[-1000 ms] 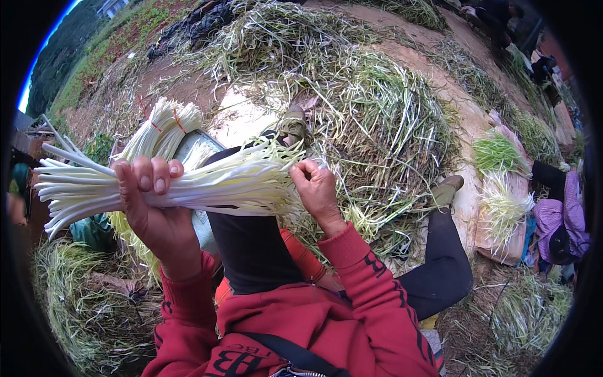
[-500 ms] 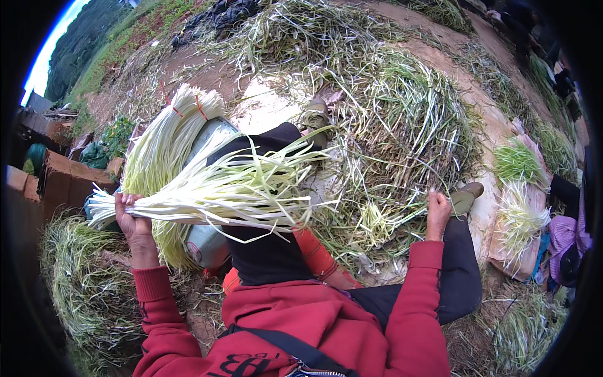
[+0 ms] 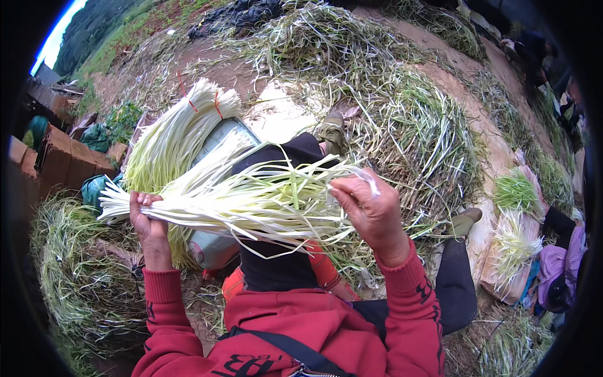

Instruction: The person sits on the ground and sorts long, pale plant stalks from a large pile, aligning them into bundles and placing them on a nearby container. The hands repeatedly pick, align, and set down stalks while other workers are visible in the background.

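Far left, a heap of green trimmings [image 3: 75, 276] lies on the ground beside some reddish bricks [image 3: 59, 160]. Just in from there, the left hand [image 3: 147, 217] is clamped round the pale white end of a bunch of long stalks [image 3: 245, 204], fingers [image 3: 143, 200] curled tight over the top of it. The bunch lies across the person's lap, white ends to the left and yellow-green leaf tips fanning loose to the right. That one fist carries most of the weight, I'd say; if the grip slackens, the slick stalks could slide out and spill onto the dirt.

Behind it, a second, tied bundle [image 3: 176, 138] leans on a grey metal container [image 3: 220, 239]. It looks propped rather than settled, and a knock from the held bunch could tip it.

At the right end, the right hand [image 3: 370, 217] has its fingers [image 3: 348, 188] pinched narrow on a few leaf strands at the tips. A hard pull there might snap the thin leaves, or drag single stalks out of line so the bunch goes ragged.

Further right, the ground is thick with discarded leaves [image 3: 414, 125], and small pale bunches [image 3: 515, 239] lie near another person's sleeve [image 3: 562, 270]. Any dropped stalk would be easily lost in that litter.
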The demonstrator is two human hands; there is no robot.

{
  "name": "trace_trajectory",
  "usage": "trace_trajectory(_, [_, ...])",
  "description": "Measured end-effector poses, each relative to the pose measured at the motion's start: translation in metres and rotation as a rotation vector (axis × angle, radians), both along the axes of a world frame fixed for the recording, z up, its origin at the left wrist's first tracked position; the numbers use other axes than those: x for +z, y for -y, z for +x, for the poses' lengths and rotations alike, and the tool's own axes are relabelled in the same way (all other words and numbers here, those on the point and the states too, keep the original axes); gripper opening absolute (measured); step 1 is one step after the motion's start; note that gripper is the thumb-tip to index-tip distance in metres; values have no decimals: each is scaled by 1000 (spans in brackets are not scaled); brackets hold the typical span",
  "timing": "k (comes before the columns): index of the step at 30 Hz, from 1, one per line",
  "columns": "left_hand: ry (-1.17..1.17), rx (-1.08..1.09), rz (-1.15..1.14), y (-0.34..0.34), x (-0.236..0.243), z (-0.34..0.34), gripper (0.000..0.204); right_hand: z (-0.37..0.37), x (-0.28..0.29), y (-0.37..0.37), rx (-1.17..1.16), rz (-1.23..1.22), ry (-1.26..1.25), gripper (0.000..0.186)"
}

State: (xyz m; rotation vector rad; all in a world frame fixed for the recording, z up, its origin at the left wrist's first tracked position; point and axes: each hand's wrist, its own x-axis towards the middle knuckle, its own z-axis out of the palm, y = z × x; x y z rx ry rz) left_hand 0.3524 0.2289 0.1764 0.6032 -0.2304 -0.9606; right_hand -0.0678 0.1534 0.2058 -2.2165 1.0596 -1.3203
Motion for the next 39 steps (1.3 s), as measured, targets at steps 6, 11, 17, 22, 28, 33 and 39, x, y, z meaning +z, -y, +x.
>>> trace_trajectory(6, [-13,-49,-57,6,14,-17,19,72,3,13,91,-118,-281,20])
trace_trajectory(11, [29,-46,-74,7,22,-22,21,93,-13,15,-12,-221,-356,14])
trace_trajectory(17, [55,-71,-86,13,19,-26,24,83,-30,21,-106,-59,-9,8])
trace_trajectory(22, [27,-103,-97,18,21,-33,25,13,-36,51,-234,461,479,7])
trace_trajectory(28, [46,-136,-120,22,26,-37,23,2,-22,56,14,549,169,28])
trace_trajectory(33, [68,-172,-119,30,30,-37,24,19,-31,56,63,398,-426,31])
trace_trajectory(39, [10,-233,-142,43,-8,-32,25,17,-72,53,5,367,-243,18])
